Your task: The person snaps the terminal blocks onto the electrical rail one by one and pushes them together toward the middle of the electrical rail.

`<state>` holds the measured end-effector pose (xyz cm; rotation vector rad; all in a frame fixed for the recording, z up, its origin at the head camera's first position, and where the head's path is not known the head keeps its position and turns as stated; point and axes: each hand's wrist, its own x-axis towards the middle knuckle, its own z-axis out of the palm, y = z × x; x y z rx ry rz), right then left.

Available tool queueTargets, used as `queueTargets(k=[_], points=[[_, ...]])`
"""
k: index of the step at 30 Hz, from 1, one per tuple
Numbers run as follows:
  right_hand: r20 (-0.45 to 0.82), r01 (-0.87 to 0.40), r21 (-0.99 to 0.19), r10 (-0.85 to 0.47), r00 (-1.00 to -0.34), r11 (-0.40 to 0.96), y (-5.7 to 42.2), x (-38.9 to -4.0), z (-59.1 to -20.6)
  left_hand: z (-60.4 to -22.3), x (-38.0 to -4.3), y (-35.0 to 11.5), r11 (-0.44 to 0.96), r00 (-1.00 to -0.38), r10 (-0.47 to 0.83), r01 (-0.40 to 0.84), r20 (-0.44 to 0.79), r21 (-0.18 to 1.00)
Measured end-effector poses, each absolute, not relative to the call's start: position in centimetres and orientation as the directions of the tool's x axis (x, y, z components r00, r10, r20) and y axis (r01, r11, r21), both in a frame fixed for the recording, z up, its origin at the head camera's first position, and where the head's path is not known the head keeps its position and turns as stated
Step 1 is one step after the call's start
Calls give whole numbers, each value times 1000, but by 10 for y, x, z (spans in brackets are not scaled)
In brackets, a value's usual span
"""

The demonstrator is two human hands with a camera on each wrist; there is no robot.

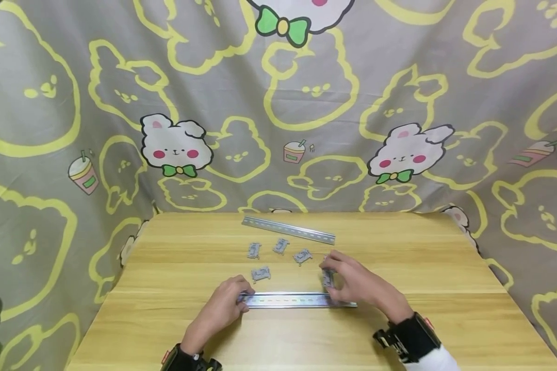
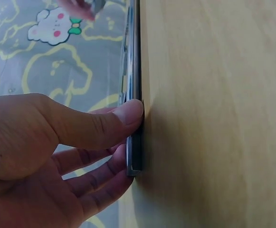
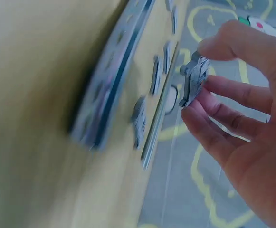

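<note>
A slotted metal DIN rail (image 1: 288, 300) lies crosswise near the front of the table. My left hand (image 1: 225, 304) holds its left end, thumb (image 2: 128, 114) on the near edge and fingers on the far side. Above the rail's right part, my right hand (image 1: 359, 283) pinches a small grey rail clip (image 3: 195, 78) between thumb and fingertips. In the right wrist view that clip is apart from the rail. Behind the rail lie several similar grey clips, including one (image 1: 261, 273) close to it and another (image 1: 302, 256) farther back.
A second slotted rail (image 1: 288, 230) lies slanted at the back of the wooden table (image 1: 176, 257). Two more grey clips, one (image 1: 254, 250) left and one (image 1: 280, 246) right, sit just before it. A patterned curtain (image 1: 241, 103) hangs behind and beside the table.
</note>
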<state>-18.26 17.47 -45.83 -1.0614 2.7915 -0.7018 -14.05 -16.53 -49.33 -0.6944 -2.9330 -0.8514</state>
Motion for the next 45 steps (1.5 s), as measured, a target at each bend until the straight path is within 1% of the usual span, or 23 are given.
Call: queueTargets(k=[6,9,15,23,31,45], points=[[156,-562,-544,-584,-797,623,208,-167,-470,-500,-141,-165,757,-899,414,426,140,496],[167,-537,-585,-557,-813,608,223,-163,-476,-500,-141,-165,750,-894,422,439,152,495],[154,-490,-615,-516,-843,617,242,-158,-485,-500,-143,-165,754,-895,420,435,148,491],[105,-421,-738,-526,-844,528,245,-155,-490,-499,-144,-164,764,-906,405,408,120,500],[102,-401,-759,-515,-851,513,247,-153,-496,-498,-143,-164,752,-898,416,429,144,501],[125,-396,-797,-516,-847,457,245,-154,-502,-498,-144,-164,750,-902,412,417,131,514]])
